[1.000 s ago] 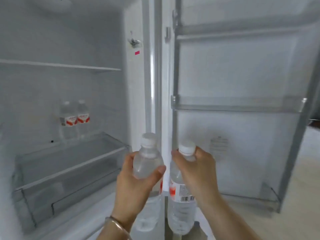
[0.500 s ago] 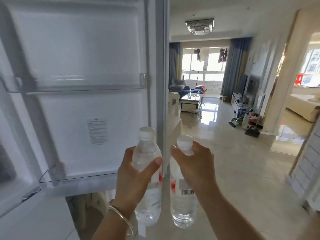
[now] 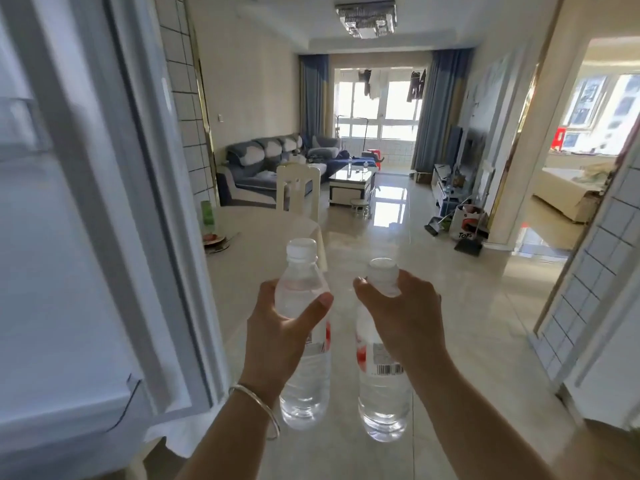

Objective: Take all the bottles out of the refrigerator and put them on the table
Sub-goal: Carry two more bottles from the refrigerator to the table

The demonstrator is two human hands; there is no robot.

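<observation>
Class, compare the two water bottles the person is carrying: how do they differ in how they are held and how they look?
The left hand grips the left bottle around its body, cap well clear; the right hand grips the right bottle at its neck, just under the cap. The right bottle shows a barcode; the left does not. The left bottle's cap sits higher. Both are upright, clear, white-capped, red-labelled.

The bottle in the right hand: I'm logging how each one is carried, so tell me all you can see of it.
The bottle in the right hand is clear plastic, looks full of water, with a white cap and a red-and-white label bearing a barcode. It hangs upright in the air above the floor. The right hand grips it around the neck and shoulder, just below the cap. It sits beside the other bottle, apart from it.
</observation>
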